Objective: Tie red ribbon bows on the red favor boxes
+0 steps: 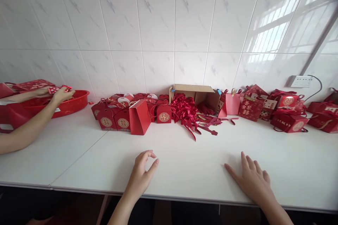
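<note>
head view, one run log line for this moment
left hand: empty, on white table | right hand: flat, empty | nearest: red ribbons

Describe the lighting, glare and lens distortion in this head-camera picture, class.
Head view: soft daylight; a window's reflection glares on the wall tiles at upper right. Wide-angle distortion bows the table edge and tile lines. The left hand and right hand cast only faint shadows. The red boxes are fairly sharp; a co-worker's hand at far left looks stretched.

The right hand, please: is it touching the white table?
Touching: the head view shows the right hand lying palm-down, flat on the white table.
</note>
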The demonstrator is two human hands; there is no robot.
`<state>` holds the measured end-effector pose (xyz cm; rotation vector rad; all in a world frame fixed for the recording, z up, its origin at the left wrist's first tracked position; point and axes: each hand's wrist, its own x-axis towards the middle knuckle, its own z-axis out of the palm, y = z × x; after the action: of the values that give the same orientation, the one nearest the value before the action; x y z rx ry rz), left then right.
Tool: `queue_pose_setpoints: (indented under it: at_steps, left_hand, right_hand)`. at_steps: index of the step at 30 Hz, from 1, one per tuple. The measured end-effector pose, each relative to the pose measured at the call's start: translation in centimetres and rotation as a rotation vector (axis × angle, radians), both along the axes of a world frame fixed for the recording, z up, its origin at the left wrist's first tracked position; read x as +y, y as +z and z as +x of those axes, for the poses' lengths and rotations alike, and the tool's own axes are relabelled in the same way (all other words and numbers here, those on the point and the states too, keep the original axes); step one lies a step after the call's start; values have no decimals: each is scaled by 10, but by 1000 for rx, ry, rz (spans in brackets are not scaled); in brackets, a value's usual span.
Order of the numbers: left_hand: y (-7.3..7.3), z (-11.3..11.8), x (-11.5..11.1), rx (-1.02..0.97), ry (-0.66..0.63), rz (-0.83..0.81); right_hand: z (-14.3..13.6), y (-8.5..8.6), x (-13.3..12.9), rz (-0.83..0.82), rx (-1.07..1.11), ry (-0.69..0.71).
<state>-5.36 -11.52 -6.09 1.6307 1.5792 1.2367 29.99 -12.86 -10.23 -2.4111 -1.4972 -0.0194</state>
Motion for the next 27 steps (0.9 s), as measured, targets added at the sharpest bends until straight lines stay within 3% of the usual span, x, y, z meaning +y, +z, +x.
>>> queue_pose_setpoints:
  at_steps: [3,5,8,10,14,16,18,21,24,27]
  left_hand:
    - [5,-2,4,-30,-10,-82]
    - [16,-3,12,-83,43,-92]
    - [40,-3,34,-95,174,27]
    - [57,-3,56,10,269,121]
    - [82,-7,99,71,550,226]
    - [93,-12,115,116,691,230]
    - [107,-19,126,212,722,168]
    - [128,-35,136,365,584,24]
    - [146,-51,135,457,452,-75]
    - [167,-56,121,506,370,-86]
  right_hand:
    - [3,-6,6,-43,1,6]
    - [10,-10,17,-65,16,19]
    - [23,-11,43,-50,50,46]
    - [29,-7,64,-9,108,62]
    - [20,14,104,107,199,114]
    - [5,35,125,195,214,133]
    - [-13,66,145,302,243,146]
    - [-41,124,170,455,327,166]
    - [-65,178,175,598,421,250]
    - [-83,208,164,825,555,425]
